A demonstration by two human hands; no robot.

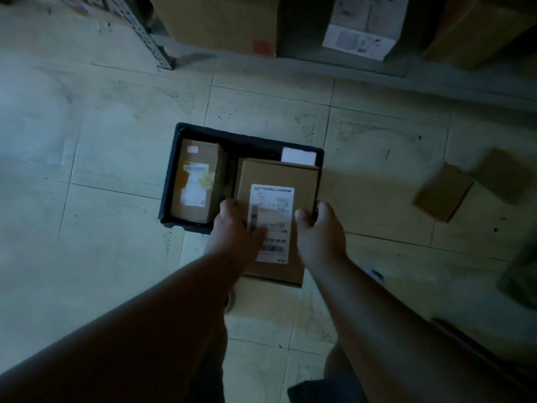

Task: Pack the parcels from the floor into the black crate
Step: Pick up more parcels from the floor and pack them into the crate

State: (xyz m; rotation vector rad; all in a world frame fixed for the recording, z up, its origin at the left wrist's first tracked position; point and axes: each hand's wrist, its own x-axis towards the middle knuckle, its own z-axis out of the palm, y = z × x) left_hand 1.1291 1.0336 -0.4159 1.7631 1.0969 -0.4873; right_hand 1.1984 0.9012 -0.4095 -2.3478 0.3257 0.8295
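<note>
A black crate [174, 158] stands on the tiled floor in the middle of the head view. A brown parcel [197, 181] with labels lies in its left half, and a white item [298, 156] shows at its far right corner. I hold a flat cardboard parcel [276, 175] with a white shipping label over the crate's right half; its near end sticks out past the crate's front rim. My left hand [235, 228] grips its left edge with the thumb on top. My right hand [318, 228] grips its right edge.
Two brown parcels [443, 191] [504, 174] lie on the floor to the right. Large cardboard boxes [220, 21] and a white printed box [363, 27] stand along the far side by a metal shelf leg [151, 39]. My legs are below.
</note>
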